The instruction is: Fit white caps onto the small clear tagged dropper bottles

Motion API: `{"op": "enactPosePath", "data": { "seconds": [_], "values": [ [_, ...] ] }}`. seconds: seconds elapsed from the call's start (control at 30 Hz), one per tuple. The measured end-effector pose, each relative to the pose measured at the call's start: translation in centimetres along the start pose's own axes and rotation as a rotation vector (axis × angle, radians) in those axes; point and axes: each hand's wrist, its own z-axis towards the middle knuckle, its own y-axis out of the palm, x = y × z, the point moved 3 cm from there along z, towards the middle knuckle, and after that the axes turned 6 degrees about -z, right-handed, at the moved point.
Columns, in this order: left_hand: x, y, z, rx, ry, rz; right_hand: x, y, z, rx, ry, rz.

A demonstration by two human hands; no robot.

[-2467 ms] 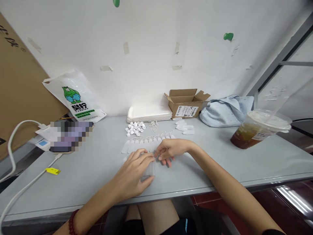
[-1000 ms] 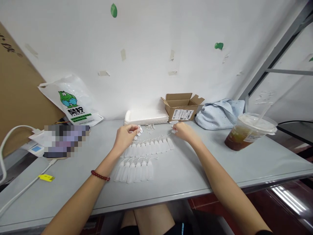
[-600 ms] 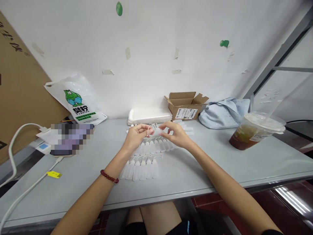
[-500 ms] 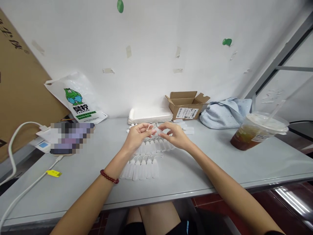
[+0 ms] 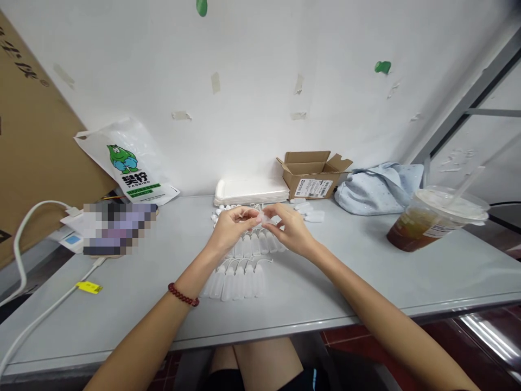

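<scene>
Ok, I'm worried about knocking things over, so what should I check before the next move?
1. Right grip holding a small translucent bottle: ok.
2. Left grip meeting that bottle's end: ok.
3. Bottle's end capped: cannot tell, left grip hides it.
4. Front row of bottles lying side by side: ok.
5. Drink cup apart from both hands: ok.
6. Cardboard box flaps shut: not ok, they're open.

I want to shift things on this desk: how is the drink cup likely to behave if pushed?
The cup would probably feel bottom-weighted, since its dark liquid sits low. Pushed near the lid, it might tip, being wider there than at its base. Its clear wall looks like thin plastic, so it may flex if squeezed.
</scene>
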Motion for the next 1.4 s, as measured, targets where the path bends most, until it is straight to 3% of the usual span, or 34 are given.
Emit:
{"op": "enactPosePath", "data": {
  "seconds": [0.17,0.37,0.53,0.67,0.77,0.9,1.0,1.2,1.4],
  "values": [
    [0.1,0.0,-0.1,-0.006,0.007,0.048,0.1,0.4,-0.3,0.01,-0.041,-0.087],
    [0.3,0.2,-0.2,-0.033,0.052,0.033,-0.3,0.1,-0.2,0.043,-0.041,0.0],
    [0.7,0.1,-0.4,-0.041,0.053,0.097,-0.6,-0.2,0.0,0.024,0.152,0.157],
    [0.9,0.1,-0.4,-0.063,0.086,0.157,-0.4,-0.1,0.2,-0.029,0.431,0.58],
    [1.2,0.2,-0.5,-0.057,0.25,0.333,-0.2,0.0,0.3,-0.078,0.552,0.882],
    [1.7,0.7,-1.1,-0.086,0.61,0.645,0.5,0.1,0.2,-0.101,0.6,1.05],
    [1.6,0.9,-1.3,-0.15,0.732,0.752,0.8,0.3,0.1,-0.124,0.593,1.092],
    [1.3,0.8,-1.2,-0.153,0.827,0.758,0.8,0.5,0.0,-0.205,0.609,1.081],
    [2.1,1.4,-1.9,-0.278,0.749,0.795,1.3,-1.4,0.3,-0.453,0.529,0.787]
  ]
}}
